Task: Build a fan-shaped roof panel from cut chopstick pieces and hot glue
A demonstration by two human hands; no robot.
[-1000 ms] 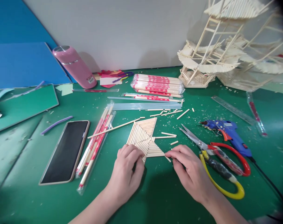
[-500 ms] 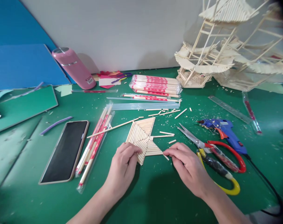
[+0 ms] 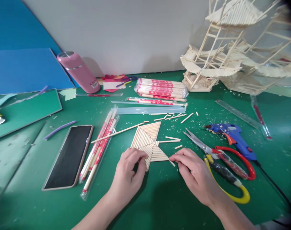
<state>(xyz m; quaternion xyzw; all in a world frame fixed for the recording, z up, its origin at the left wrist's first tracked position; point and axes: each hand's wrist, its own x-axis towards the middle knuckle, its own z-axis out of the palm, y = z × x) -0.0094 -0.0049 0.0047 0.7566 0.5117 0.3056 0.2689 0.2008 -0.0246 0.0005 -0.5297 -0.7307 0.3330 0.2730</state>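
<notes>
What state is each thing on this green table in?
left hand: holds the flat panel of glued wooden sticks.
right hand: pinches a short wooden stick at the panel's corner.
black smartphone: face up, screen dark.
pink cylindrical bottle: tilted, lid on.
blue glue gun: on its side, unheld.
red-and-yellow-handled scissors: lying flat, unheld.

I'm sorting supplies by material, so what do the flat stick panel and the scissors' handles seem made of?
The pale fan-shaped stick panel looks like bare wood or bamboo: matte, cream, cut ends showing. The red-and-yellow scissors handles look like glossy plastic, shiny and smoothly coloured; the dull grey scissors blades seem metal.
</notes>
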